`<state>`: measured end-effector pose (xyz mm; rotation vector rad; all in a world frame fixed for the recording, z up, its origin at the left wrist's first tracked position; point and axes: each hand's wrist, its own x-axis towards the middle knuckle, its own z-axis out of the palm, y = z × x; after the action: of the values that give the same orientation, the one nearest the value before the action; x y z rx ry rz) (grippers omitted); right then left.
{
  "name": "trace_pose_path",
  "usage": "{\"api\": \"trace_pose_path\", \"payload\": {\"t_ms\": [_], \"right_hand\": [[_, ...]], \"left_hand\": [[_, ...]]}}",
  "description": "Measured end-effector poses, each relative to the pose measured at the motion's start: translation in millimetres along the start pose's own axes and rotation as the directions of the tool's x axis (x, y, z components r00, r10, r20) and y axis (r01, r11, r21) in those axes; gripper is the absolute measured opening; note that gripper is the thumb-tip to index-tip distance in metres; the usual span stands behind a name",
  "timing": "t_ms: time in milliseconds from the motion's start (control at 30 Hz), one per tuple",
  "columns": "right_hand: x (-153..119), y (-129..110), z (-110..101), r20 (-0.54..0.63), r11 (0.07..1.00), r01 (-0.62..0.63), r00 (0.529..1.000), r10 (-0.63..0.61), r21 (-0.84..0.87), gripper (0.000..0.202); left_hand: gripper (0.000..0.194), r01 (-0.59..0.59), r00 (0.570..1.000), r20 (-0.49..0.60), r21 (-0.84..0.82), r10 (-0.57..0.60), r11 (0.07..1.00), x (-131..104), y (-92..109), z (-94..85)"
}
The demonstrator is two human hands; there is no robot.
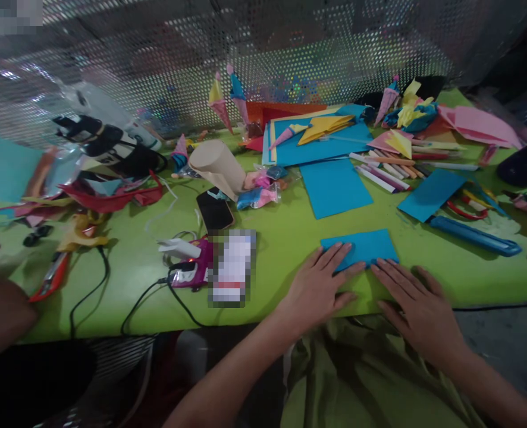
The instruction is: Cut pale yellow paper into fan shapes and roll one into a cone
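A folded sheet of blue paper [375, 242] lies on the green table near its front edge. My left hand [319, 282] rests with outstretched fingers on the paper's left part and front edge. The fingertips of my right hand [417, 303] press flat on its front right corner, the fingers stretched out. Neither hand grips anything. Just behind lies another blue sheet [337, 187]. To the right a blue strip of paper [433, 193] lies partly over a blue utility knife [475, 235].
On the green table [281, 232] stand a paper roll [216, 166], a phone [234, 267], a dark phone [214, 211] and a magenta device with cables [196, 264]. Marker pens [388, 169] and paper stacks lie behind. Another person's arm [5, 297] reaches in at left.
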<state>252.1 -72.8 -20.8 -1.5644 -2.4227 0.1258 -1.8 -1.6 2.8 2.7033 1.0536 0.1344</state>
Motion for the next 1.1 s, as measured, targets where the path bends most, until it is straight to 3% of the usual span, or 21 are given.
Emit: {"api": "trace_pose_path", "payload": {"t_ms": [467,633,733,833,967,1100], "right_hand": [[-7.2,12.3,3.3,-0.057,0.999,-0.045,0.997,0.045,-0.002,0.066],[-5.8,12.5,4.6,-0.094,0.999,-0.034,0.995,0.033,-0.014,0.064],[-4.0,12.1,4.3,-0.106,1.0,-0.01,0.994,0.007,-0.027,0.064],[-3.2,12.8,3.9,-0.102,1.0,-0.002,0.995,0.001,-0.015,0.066],[-5.5,17.5,4.4,-0.092,1.0,0.01,0.996,-0.008,0.023,0.064],[-8.5,23.6,3.2,-0.098,0.995,0.024,0.995,-0.014,0.095,0.059]], "left_hand": [[0.067,0.165,0.985,0.039,0.073,-0.168,0.984,-55.5,-10.5,-13.9],[0.046,0.215,0.973,-0.092,0.016,-0.212,0.977,-64.0,-8.0,-16.6],[0.037,0.259,0.944,-0.195,-0.059,-0.266,0.964,-47.7,-5.7,-20.4],[0.049,0.282,0.928,-0.227,-0.096,-0.297,0.955,-12.4,-3.2,-24.3],[0.06,0.243,0.955,-0.158,-0.07,-0.251,0.968,38.3,2.0,-26.3],[0.059,0.266,0.959,-0.094,-0.016,-0.266,0.964,62.4,10.3,-26.6]]}}
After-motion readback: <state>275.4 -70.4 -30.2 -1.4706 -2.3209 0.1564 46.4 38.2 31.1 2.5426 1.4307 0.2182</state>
